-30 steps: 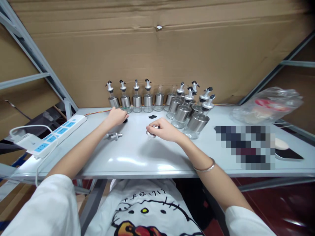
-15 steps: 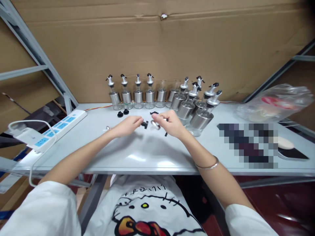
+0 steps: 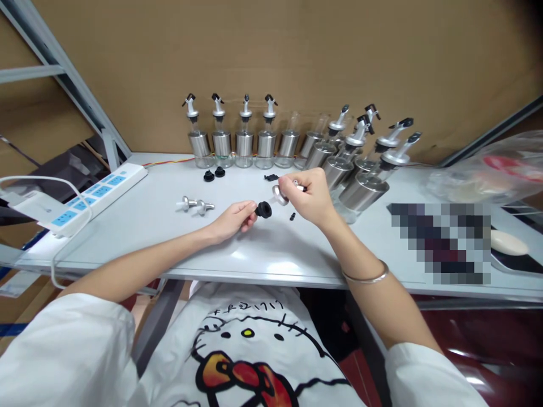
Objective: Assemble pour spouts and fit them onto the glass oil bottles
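Pinched between thumb and fingers of my left hand (image 3: 232, 221) is a black ribbed stopper (image 3: 263, 210), its round end turned to the right. My right hand (image 3: 311, 196) is closed on a metal pourer spout (image 3: 279, 194), its round collar pointing left toward the stopper with a small gap between them. Two more metal spouts (image 3: 202, 207) lie on the table left of my left hand. Farther back sit two black stoppers (image 3: 209, 176). Small black parts (image 3: 271, 177) lie beyond my right hand, and a tiny black piece (image 3: 292, 216) lies below it.
Several glass-and-steel bottles with pourers (image 3: 266, 144) line the back, with two open-necked ones (image 3: 289, 144) among them. More bottles (image 3: 363, 189) cluster right of my right hand. A power strip (image 3: 99, 195) runs along the left; a plastic bag (image 3: 487, 167) lies on the right.
The stopper in my left hand has turned and now shows its round opening. Both hands sit slightly farther right in view. The view has tilted down, and the two loose spouts show fully.
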Action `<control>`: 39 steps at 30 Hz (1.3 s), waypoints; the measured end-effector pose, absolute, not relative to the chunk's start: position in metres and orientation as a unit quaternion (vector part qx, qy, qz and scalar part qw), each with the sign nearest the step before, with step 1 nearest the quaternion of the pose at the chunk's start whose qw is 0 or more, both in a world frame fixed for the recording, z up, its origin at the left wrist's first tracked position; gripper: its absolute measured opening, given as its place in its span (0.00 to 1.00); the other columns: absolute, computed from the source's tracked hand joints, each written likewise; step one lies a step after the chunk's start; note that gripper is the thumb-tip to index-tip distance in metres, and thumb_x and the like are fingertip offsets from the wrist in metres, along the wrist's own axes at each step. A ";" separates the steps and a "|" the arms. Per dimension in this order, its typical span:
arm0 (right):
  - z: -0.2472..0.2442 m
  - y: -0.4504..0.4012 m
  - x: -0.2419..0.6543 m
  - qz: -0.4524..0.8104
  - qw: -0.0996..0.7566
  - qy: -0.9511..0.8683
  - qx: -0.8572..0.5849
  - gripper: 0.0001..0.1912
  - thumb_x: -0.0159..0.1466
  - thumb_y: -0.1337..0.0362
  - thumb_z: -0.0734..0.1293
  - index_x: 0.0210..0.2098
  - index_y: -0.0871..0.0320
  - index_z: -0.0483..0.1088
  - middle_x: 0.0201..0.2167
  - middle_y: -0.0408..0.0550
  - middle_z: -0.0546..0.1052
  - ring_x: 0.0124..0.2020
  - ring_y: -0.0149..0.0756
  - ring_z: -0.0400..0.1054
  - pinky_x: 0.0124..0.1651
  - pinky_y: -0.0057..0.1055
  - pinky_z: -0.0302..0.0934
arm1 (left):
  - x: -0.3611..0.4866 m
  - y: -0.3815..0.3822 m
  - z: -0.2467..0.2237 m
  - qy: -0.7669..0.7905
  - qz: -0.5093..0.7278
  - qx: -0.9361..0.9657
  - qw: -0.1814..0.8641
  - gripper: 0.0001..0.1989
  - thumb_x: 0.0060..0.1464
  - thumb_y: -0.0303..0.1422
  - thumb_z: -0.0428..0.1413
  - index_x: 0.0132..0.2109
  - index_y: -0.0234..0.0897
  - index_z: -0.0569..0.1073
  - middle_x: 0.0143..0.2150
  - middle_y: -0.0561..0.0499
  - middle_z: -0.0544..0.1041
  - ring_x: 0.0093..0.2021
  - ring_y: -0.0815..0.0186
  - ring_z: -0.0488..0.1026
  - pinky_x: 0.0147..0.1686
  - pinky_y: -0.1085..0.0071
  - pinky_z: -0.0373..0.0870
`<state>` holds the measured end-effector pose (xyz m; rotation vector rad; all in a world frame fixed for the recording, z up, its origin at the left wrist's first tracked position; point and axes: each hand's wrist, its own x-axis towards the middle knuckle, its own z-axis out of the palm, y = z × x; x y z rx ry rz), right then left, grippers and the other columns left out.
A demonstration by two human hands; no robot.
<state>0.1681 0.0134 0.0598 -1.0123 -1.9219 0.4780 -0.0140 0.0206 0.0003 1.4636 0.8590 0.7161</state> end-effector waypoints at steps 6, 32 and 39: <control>0.057 0.017 0.171 0.097 0.381 -0.819 -0.419 0.18 0.58 0.62 0.56 0.12 0.58 0.56 0.12 0.41 0.57 0.17 0.26 0.48 0.26 0.30 0.44 | -0.013 0.021 -0.001 0.337 0.341 0.585 0.654 0.18 0.61 0.40 0.48 0.26 0.35 0.58 0.19 0.60 0.59 0.17 0.79 0.52 0.22 0.78 0.53; 0.042 0.023 0.162 0.100 0.332 -0.853 -0.390 0.26 0.69 0.51 0.52 0.20 0.58 0.60 0.17 0.42 0.65 0.20 0.27 0.56 0.27 0.27 0.48 | -0.014 0.015 0.007 0.344 0.377 0.527 0.679 0.17 0.64 0.34 0.44 0.26 0.34 0.59 0.17 0.59 0.60 0.15 0.77 0.58 0.20 0.80 0.55; 0.041 0.023 0.160 0.103 0.351 -0.851 -0.378 0.26 0.69 0.50 0.52 0.20 0.58 0.60 0.17 0.42 0.65 0.20 0.27 0.57 0.27 0.27 0.48 | -0.013 0.015 0.007 0.352 0.363 0.545 0.669 0.19 0.64 0.38 0.44 0.24 0.36 0.59 0.15 0.57 0.62 0.16 0.75 0.60 0.19 0.78 0.56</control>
